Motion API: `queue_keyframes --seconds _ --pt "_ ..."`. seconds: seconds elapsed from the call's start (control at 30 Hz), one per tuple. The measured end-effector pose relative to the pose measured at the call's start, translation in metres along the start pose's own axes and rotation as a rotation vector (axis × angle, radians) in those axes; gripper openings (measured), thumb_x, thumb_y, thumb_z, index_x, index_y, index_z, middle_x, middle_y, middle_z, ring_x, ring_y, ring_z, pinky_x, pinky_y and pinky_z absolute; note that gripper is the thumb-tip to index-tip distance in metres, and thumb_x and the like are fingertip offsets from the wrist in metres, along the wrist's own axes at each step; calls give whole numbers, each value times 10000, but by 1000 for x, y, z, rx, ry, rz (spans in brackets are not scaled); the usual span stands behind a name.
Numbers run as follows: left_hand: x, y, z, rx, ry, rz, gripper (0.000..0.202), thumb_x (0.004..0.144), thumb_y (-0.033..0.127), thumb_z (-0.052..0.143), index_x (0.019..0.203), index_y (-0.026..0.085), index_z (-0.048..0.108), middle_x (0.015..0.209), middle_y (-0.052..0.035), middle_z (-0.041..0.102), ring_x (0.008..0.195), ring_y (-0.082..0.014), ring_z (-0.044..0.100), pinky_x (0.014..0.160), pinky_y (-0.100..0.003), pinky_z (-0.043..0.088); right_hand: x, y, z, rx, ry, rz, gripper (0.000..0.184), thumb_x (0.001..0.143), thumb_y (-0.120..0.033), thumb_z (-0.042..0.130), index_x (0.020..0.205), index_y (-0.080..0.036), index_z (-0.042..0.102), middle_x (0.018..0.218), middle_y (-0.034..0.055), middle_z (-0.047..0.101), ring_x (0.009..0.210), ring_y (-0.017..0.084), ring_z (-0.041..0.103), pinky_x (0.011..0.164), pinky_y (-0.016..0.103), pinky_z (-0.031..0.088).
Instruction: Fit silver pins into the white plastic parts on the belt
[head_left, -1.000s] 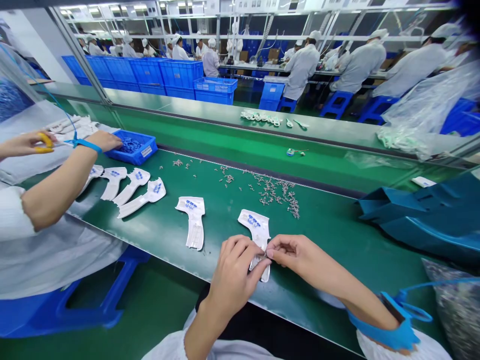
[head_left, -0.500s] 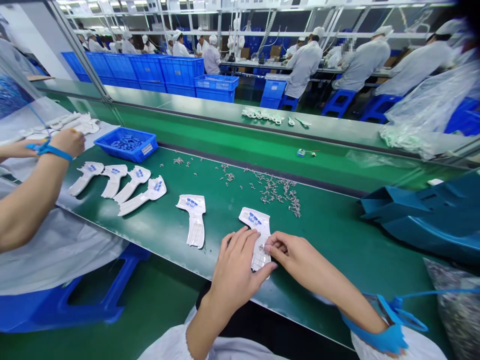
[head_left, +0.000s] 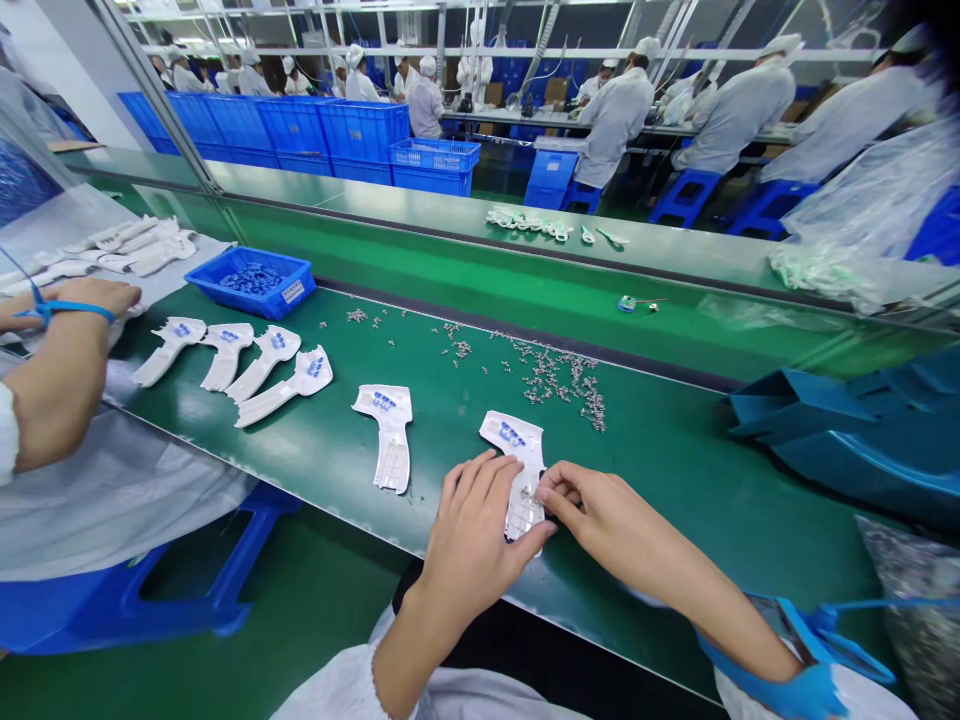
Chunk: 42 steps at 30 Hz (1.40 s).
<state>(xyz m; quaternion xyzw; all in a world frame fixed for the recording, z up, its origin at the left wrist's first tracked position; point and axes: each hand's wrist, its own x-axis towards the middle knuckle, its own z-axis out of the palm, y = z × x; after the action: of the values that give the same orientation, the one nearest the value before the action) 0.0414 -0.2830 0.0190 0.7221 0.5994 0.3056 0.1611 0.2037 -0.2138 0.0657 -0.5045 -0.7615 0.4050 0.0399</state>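
Note:
A white pistol-shaped plastic housing half [head_left: 517, 440] lies hollow side up on the green bench, with blue pieces in its wide end. My left hand [head_left: 476, 530] steadies it, fingers along one side of the grip and thumb across the lower end. My right hand [head_left: 589, 505] is at the opposite edge of the grip, thumb and forefinger pinched together. Whatever sits between those fingertips is too small to make out. Tiny metal parts [head_left: 527, 494] rest inside the grip beside them. Another white housing half [head_left: 391, 440] lies to the left, apart from my hands.
Loose small metal parts [head_left: 559, 375] are scattered beyond my hands. Several more housing halves [head_left: 262, 365] lie left, near a blue bin [head_left: 247, 285] of blue pieces. A co-worker's arm [head_left: 64, 370] reaches in there. Teal trays [head_left: 847, 420] and a plastic bag [head_left: 911, 590] stand right.
The co-worker's hand at the left has moved left and slightly down. My hands keep almost the same hold on the housing half. The view has shifted slightly.

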Motion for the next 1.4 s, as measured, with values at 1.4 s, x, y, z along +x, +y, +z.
queue_keyframes --seconds 1.4 --pt "-16 -19 -28 -23 351 -134 369 984 260 476 1348 314 506 1523 -70 423 1392 -286 423 1043 -500 487 127 45 -98 717 509 61 239 861 -189 600 1096 -150 581 899 110 750 869 219 737 841 368 608"
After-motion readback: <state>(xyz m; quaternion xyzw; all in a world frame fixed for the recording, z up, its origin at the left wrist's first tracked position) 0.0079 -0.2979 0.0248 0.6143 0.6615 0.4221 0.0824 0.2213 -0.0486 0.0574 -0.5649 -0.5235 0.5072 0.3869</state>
